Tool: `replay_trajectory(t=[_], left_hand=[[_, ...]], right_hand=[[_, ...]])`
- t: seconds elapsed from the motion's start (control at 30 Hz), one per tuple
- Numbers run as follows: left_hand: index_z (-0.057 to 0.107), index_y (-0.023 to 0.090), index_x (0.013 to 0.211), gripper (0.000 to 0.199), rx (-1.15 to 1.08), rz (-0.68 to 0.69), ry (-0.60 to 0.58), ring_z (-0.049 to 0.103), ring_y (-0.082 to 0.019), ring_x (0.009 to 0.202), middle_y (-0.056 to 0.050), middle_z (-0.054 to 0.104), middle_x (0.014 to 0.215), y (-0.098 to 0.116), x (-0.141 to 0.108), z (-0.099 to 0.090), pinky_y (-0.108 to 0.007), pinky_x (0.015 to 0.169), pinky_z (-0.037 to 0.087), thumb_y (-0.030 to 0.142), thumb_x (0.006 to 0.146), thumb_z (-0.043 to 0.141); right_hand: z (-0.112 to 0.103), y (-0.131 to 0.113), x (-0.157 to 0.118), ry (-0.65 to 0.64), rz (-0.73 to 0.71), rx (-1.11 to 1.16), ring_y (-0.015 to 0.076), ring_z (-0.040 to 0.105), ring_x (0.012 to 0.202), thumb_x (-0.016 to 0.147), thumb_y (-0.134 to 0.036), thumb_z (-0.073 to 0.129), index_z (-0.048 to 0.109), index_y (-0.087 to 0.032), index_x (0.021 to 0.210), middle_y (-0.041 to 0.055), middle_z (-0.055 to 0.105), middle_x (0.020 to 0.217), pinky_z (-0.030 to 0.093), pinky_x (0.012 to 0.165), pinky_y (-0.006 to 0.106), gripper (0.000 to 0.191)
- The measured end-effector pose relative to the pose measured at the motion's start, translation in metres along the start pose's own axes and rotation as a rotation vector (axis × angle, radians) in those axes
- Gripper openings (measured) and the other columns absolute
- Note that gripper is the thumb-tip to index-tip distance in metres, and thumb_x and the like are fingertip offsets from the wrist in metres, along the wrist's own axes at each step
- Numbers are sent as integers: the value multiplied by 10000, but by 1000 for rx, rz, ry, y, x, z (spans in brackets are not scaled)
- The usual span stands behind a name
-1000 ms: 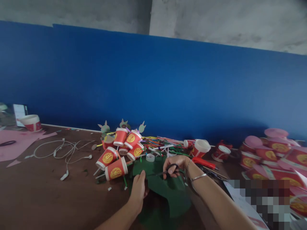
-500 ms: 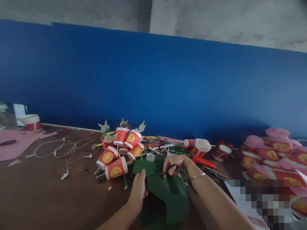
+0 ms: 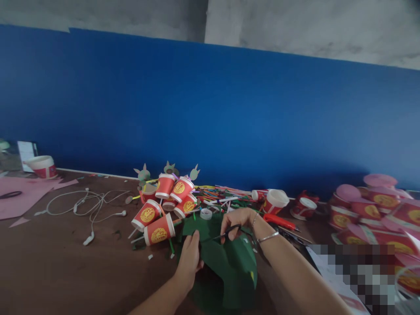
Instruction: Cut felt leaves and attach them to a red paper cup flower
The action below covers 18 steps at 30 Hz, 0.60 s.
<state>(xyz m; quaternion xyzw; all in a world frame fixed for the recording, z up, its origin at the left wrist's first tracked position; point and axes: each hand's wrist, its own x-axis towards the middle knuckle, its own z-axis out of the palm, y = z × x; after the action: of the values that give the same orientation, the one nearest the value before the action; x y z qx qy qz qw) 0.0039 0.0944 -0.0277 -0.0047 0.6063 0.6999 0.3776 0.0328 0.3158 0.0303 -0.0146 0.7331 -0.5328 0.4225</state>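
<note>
The left hand (image 3: 189,258) pinches the green paper (image 3: 238,258) between thumb and fingers. The right hand (image 3: 236,223) has its fingers curled through the handles of the black scissors (image 3: 233,228), whose blades point left across the paper toward the left thumb. The paper lies at the middle of the surface (image 3: 98,280), by its near edge, under and between both hands.

The cutting looks partway along: the paper's near side has a curved outline, while the area beyond the blades seems uncut. Whether this is one folded sheet or two, the dim view does not settle.

Counting outward: one tape roll (image 3: 206,213) sits just beyond the paper. To its left, seven red cups (image 3: 159,230) are heaped, some with straws, and three eared cutouts (image 3: 143,174) stand up behind them. Many coloured strips (image 3: 226,192) lie toward the far edge. To their right are three more cups (image 3: 276,201), one on its side, and one red-handled tool (image 3: 278,222).

At the right end, at least six cups are piled with pink discs (image 3: 348,192). Toward the left end lie one white earphone cable (image 3: 95,210) and pink paper (image 3: 26,201); one lone cup (image 3: 46,168) stands near the far left corner, beside one phone (image 3: 27,155).
</note>
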Motion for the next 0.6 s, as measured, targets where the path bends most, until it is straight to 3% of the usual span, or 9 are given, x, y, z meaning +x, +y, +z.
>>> replay_trajectory(t=[0.2,0.4,0.6], left_hand=[[414,212,745,392,2,32,-35,370,-47,313,110,359,475,3,-3,1,-132,285,190,590,715,512],[381,201,802,429,44,197,-126,367,-30,266,79,524,558,2,1,1,-150,247,221,405,587,691],[346,215,702,400,-81,156,-93,360,-28,279,109,467,489,4,-4,2,-139,274,203,277,540,706]], right_hand=[[-1,-1,-3,46,2,-23,36,397,415,556,-376,781,697,-123,952,-59,550,507,308,395,143,478],[3,1,-8,85,16,19,27,379,393,563,-333,780,698,-110,921,-68,526,474,283,364,131,430],[19,13,-29,201,-90,171,64,472,409,598,-441,711,643,-98,945,-26,579,532,316,361,149,493]])
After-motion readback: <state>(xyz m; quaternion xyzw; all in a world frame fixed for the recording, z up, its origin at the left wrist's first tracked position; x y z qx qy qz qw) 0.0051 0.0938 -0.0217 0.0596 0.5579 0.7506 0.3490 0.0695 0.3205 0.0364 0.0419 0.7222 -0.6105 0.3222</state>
